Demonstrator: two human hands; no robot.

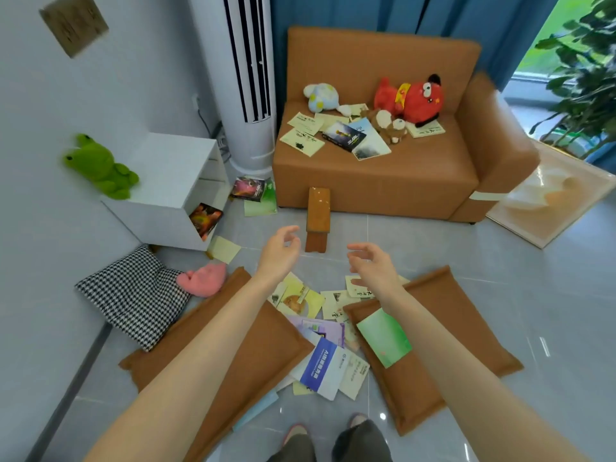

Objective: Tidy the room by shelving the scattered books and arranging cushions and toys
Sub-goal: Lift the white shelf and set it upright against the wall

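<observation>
My left hand [279, 250] and my right hand [371, 263] are stretched out over the floor, both empty with fingers apart. Below them a heap of books [321, 341] lies between two brown cushions [233, 348] [433, 361]; a green book [385, 336] rests on the right one. A checked cushion [133, 295] and a pink toy [203, 278] lie at the left. On the brown sofa [376, 175] are more books [346, 135], a red plush [411, 98], a brown plush [390, 125] and a pale plush [321, 96]. A green frog toy [100, 166] sits on the white shelf unit [166, 188].
A small wooden stool [318, 218] stands just beyond my hands. Books [255, 193] lie by the tall white air conditioner [245, 81]; one book [205, 220] leans in the shelf. A framed picture [553, 198] lies right of the sofa, a plant [586, 78] behind it. My feet [326, 435] are at the bottom.
</observation>
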